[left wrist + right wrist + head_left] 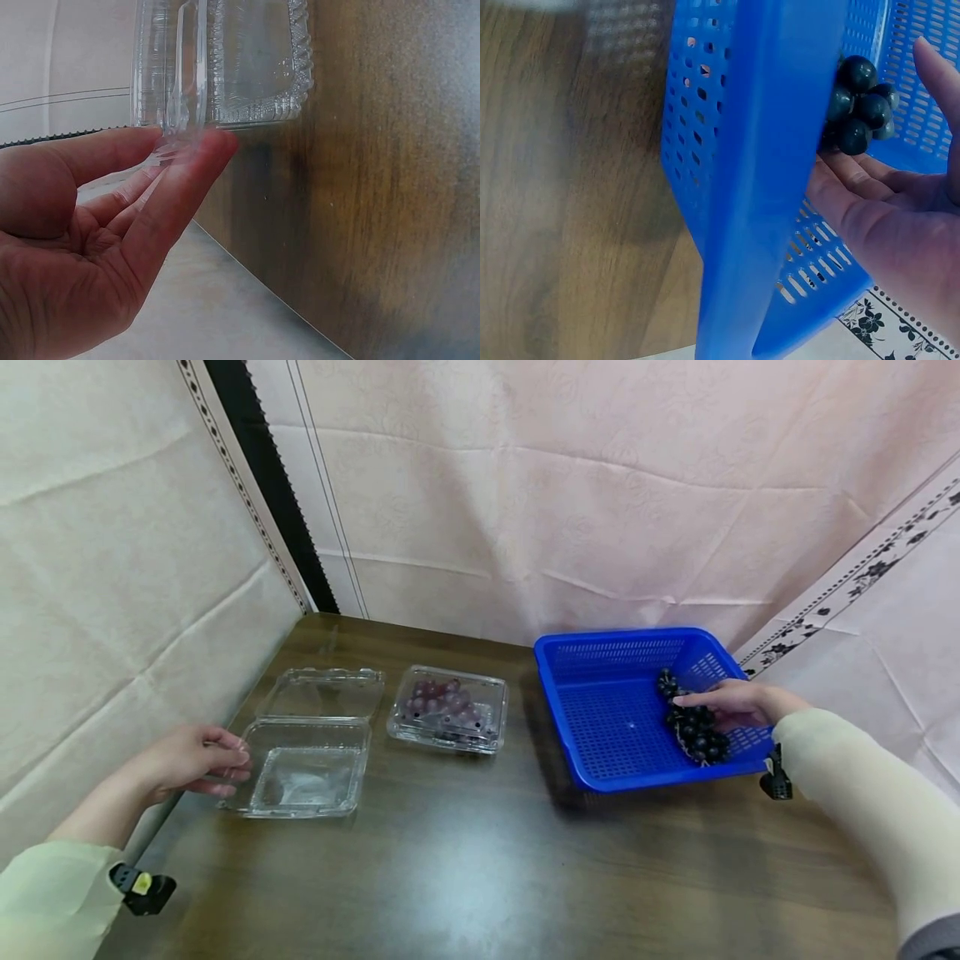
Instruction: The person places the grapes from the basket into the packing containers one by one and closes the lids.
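Note:
In the head view, my left hand (197,766) pinches the left rim of an open clear plastic clamshell box (311,777), whose lid is folded back. The left wrist view shows thumb and fingers on the clear rim (191,82). On the right, my right hand (738,702) reaches into a blue plastic basket (600,710), at a bunch of dark grapes (701,735). Seen from the right wrist, its fingers (855,176) lie beneath the grapes (859,109), while the thumb stands apart from them. Part of the bunch is hidden behind the basket wall.
Between the open box and the basket stands a closed clear clamshell box (450,710) with reddish grapes inside. Everything rests on a brown wooden table (465,860). Pale cloth curtains (487,510) hang behind and at both sides.

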A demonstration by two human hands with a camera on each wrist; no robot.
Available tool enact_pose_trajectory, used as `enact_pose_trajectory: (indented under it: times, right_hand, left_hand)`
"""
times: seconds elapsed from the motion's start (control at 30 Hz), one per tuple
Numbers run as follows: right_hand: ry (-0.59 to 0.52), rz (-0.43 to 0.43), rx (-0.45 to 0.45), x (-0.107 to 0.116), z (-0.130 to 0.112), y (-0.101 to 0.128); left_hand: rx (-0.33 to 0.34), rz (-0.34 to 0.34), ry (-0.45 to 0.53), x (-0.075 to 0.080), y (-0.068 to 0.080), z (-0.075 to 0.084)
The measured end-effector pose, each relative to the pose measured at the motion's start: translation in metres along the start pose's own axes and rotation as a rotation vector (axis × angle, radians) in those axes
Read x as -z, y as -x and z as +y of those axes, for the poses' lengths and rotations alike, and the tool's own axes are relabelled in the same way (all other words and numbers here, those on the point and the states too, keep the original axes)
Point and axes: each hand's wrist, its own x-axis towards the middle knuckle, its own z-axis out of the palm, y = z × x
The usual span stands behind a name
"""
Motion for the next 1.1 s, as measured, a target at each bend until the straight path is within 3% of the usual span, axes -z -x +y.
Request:
enact_pose_trajectory:
  times: [0.33,0.8,1.1]
  right_hand:
    - [0.148,0.06,-0.018,-0.01,-0.001,-0.006]
    - [0.197,0.089,-0.038,-0.019,-0.004,-0.011]
    - [0.349,0.156,-0.04,-0.026,-0.006,-0.017]
  left_hand:
    - [0.002,0.0,-0.008,-0.002,-0.002,0.002]
    - [0.004,-0.007,-0.01,-0.001,-0.003,0.0]
    - [0.011,-0.01,-0.008,-0.002,-0.003,0.001]
